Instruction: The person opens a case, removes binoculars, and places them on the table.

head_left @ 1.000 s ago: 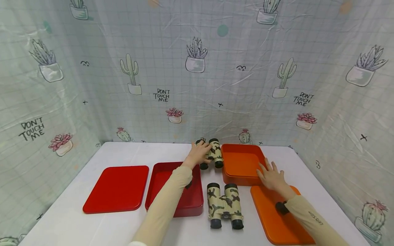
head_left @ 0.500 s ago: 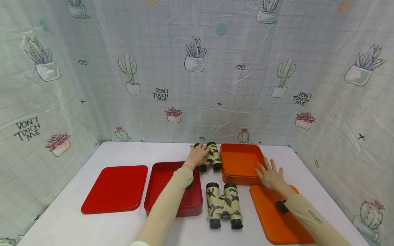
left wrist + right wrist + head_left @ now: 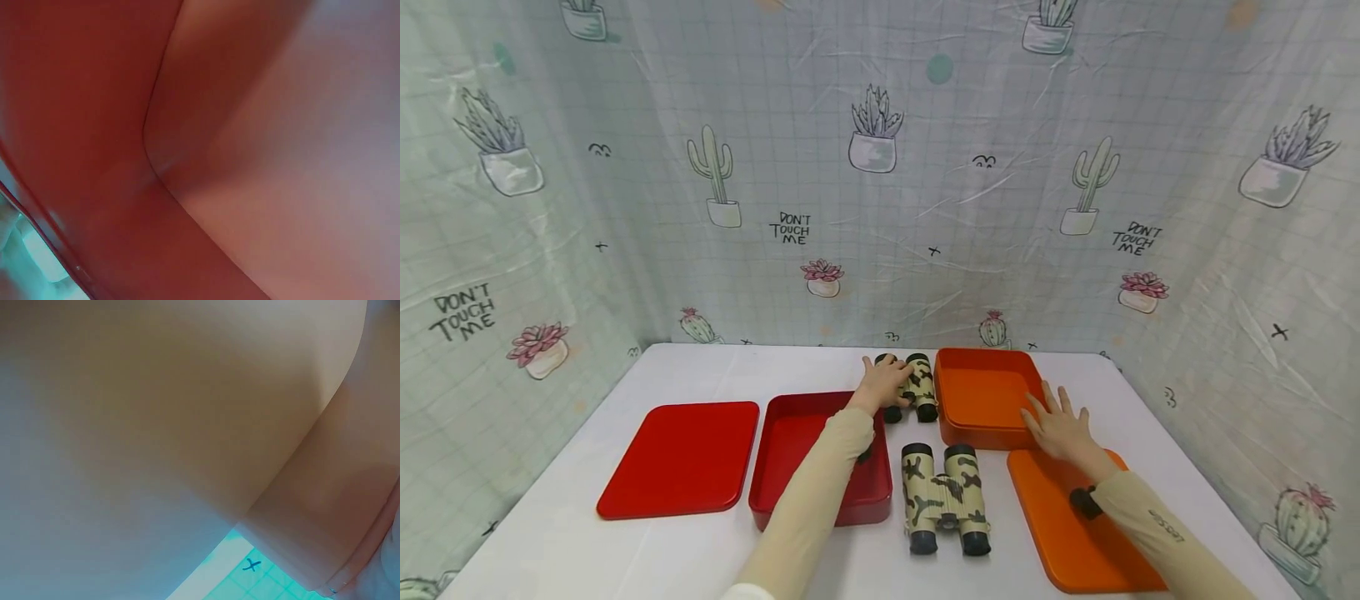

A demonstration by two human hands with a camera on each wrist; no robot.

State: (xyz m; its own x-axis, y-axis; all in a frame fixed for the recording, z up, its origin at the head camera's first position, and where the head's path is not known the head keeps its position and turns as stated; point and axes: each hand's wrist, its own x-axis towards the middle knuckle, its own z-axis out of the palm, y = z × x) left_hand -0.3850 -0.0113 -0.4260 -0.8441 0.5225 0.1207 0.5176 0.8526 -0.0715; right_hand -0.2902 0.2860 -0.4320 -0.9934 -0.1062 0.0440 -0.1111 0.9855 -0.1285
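My left hand (image 3: 883, 386) holds the far pair of camouflage binoculars (image 3: 921, 379), its fingers over the left barrel and the thumb near the middle; it covers part of them. A second pair of camouflage binoculars (image 3: 946, 498) lies nearer the front. At the right front corner of the orange box (image 3: 985, 392), my right hand (image 3: 1062, 427) touches the rim with its fingers spread. The red box (image 3: 801, 442) stands beneath my left forearm, and the left wrist view looks into its red inside (image 3: 81, 125). Neither wrist view clearly shows the fingers.
The red lid (image 3: 681, 458) lies flat at the left of the white table (image 3: 700, 371). An orange lid (image 3: 1082, 533) lies under my right forearm, in front of the orange box. A printed cactus curtain (image 3: 880, 217) surrounds the table at the back and sides.
My left hand has drawn the far binoculars slightly toward the front, and they stand a little straighter. My right hand stays at the orange box's corner.
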